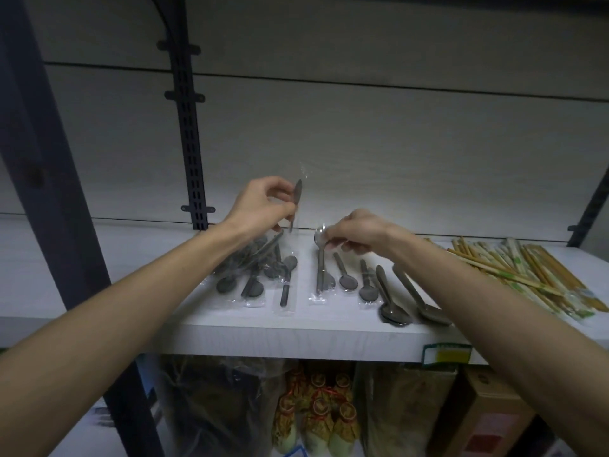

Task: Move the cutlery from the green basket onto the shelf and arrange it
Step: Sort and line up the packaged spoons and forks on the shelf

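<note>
On the white shelf [290,334] lie several steel spoons in clear plastic sleeves. A loose heap of wrapped spoons [253,268] sits left of centre, and a neater row of spoons [359,282] runs to the right with bowls toward me. My left hand [260,206] is raised above the heap, pinching a wrapped piece of cutlery [296,202] upright. My right hand [359,230] grips the upper end of a wrapped spoon [320,262] whose handle points toward me on the shelf. The green basket is out of view.
A pile of wrapped bamboo chopsticks [524,275] covers the shelf's right end. A dark slotted upright [189,133] is fixed to the back panel, and a dark post [49,159] stands at left. Bagged goods and a cardboard box [484,410] fill the shelf below.
</note>
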The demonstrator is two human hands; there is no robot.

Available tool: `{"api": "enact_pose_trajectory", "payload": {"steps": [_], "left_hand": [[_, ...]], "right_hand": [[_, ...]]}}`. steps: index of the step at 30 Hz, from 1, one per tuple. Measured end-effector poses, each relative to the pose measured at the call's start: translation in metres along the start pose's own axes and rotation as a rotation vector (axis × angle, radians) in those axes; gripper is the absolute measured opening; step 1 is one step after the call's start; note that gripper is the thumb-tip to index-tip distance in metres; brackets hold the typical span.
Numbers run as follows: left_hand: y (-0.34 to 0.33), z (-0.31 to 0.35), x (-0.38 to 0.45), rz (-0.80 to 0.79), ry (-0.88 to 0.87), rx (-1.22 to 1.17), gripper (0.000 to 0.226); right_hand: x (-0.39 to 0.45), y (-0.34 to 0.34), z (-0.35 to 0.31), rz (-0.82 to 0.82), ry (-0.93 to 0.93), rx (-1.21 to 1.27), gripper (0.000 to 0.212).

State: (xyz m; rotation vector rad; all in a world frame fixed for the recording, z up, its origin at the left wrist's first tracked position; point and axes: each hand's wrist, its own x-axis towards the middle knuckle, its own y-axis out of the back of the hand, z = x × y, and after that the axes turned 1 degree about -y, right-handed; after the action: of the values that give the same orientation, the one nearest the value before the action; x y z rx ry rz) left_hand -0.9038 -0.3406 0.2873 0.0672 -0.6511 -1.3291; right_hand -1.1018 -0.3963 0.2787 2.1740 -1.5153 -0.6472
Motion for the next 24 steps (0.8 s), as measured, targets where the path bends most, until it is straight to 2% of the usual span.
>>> {"api": "enact_pose_trajectory", "payload": {"steps": [3, 8, 10, 13, 16, 20, 24], "left_hand": [[-0.006, -0.004, 0.001, -0.025, -0.091, 0.043, 0.024], [-0.024, -0.01, -0.007, -0.142, -0.323, 0.275, 0.029], [-0.03, -0.016, -0.01, -0.201, -0.352, 0.315, 0.028], [-0.036, -0.028, -0.014, -0.269, -0.339, 0.324, 0.029], [-0.036, -0.035, -0.016, -0.33, -0.295, 0.323, 0.033], [-0.034, -0.039, -0.016, -0.374, -0.281, 0.404, 0.041], [-0.032, -0.047, -0.012, -0.378, -0.254, 0.443, 0.034]], "right_hand": [[-0.007, 0.021, -0.008, -0.003, 0.046, 0.171, 0.021], [-0.028, 0.042, -0.009, 0.217, 0.21, 0.317, 0.022], [-0.037, 0.045, -0.006, 0.254, 0.267, 0.415, 0.024], [-0.047, 0.043, 0.004, 0.218, 0.359, 0.441, 0.016], [-0.051, 0.034, 0.017, 0.177, 0.425, 0.301, 0.019], [-0.051, 0.02, 0.036, 0.026, 0.414, -0.012, 0.022], [-0.047, 0.013, 0.043, 0.024, 0.411, -0.281, 0.019]]}}
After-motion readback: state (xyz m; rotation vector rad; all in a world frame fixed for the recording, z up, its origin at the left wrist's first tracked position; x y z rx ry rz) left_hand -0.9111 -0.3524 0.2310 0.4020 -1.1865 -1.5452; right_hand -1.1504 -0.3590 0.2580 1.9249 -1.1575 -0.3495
